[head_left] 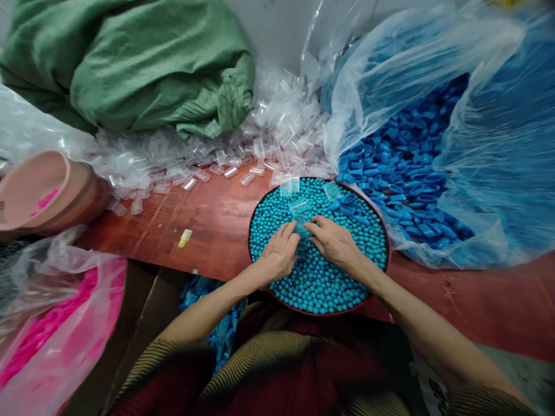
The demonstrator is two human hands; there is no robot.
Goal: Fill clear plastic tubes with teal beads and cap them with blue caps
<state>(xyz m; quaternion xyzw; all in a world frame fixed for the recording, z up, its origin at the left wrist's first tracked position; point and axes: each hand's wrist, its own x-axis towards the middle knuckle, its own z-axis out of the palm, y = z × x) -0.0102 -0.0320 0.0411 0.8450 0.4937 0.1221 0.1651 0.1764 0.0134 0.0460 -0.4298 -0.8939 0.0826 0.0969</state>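
My left hand [280,251] and my right hand [333,242] meet above a round tray [389,248] filled with small turquoise beads [325,283]. Between their fingertips is a small clear plastic tube [302,229], with turquoise showing through it. Both hands are closed in a pinch, the left from one side and the right from the other. Just beyond the fingers, a few more clear pieces [289,186] lie on the beads. Several blue plastic caps [347,202] rest on the beads at the tray's far right.
Loose clear pieces [232,172] are heaped along the back of the red table [208,219], under a green cloth bundle [160,69]. An open bag of blue caps [403,156] stands right. At left are stacked bowls [65,179] and a bag of pink pieces [56,323].
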